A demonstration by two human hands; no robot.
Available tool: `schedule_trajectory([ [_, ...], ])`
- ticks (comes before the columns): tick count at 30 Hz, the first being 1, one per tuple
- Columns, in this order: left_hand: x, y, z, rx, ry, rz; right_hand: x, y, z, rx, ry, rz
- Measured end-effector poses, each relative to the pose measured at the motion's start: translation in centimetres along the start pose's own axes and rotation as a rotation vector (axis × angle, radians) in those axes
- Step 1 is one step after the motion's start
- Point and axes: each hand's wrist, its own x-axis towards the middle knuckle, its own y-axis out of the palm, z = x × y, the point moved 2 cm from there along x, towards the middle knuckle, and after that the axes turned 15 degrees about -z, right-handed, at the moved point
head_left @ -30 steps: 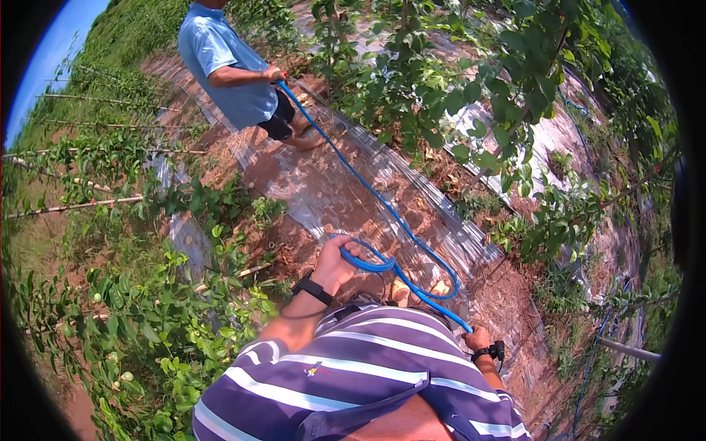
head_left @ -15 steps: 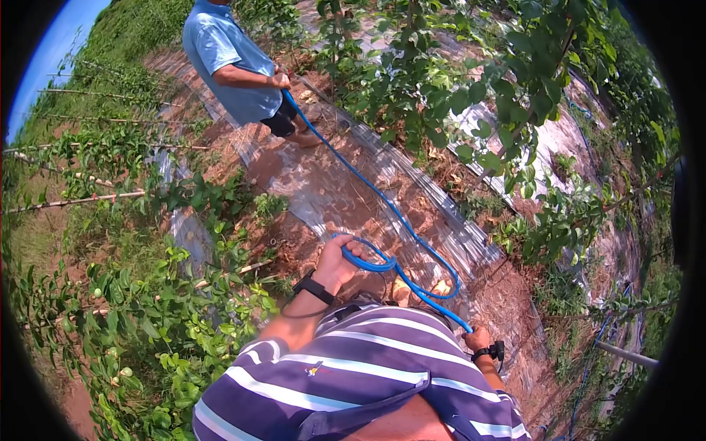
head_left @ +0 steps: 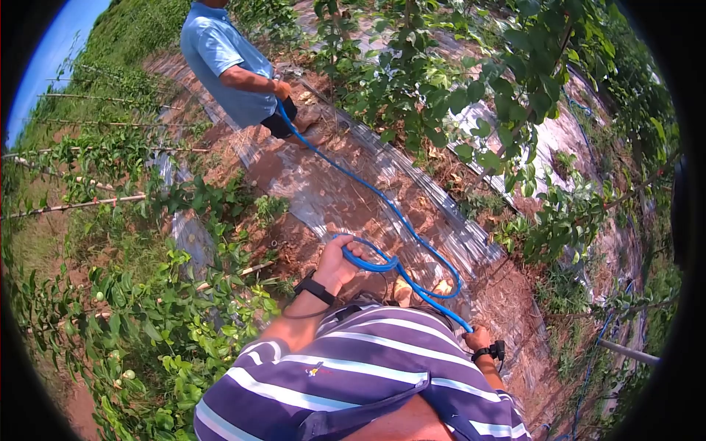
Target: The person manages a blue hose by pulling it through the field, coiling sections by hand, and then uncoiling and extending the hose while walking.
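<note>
A blue hose (head_left: 401,213) runs from a co-worker in a light blue shirt down to me, bending in a loop near my body. My left hand (head_left: 340,262) is closed around coiled turns of it in front of my waist. Lower on the right, my right hand (head_left: 477,338) grips another stretch of the same hose, close to my striped shirt. Black bands sit on both wrists. The co-worker (head_left: 234,70) stands ahead, a hand on the hose at waist height.
Leafy vines (head_left: 412,88) hang at the upper right, and more plants (head_left: 169,316) crowd my left side. Plastic sheeting (head_left: 441,198) covers strips of the brown soil. Thin poles (head_left: 81,205) cross the left side, and a grey pole (head_left: 629,353) juts in at the right.
The co-worker's hand on the hose has lowered slightly, and the hose's far end dips with it. Both of my hands stay in about the same place.
</note>
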Motion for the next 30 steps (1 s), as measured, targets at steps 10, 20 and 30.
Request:
schedule_trajectory([
  [10, 0.1, -0.3, 0.0, -0.013, 0.023, 0.011, 0.4, -0.1, -0.1, -0.036, -0.054, -0.010],
  [20, 0.0, -0.4, 0.1, 0.005, 0.030, 0.009, 0.6, 0.1, -0.2, -0.040, -0.030, 0.002],
  [30, 0.3, -0.8, 0.0, -0.015, 0.011, 0.036, 0.1, -0.2, 0.1, -0.033, -0.028, 0.011],
])
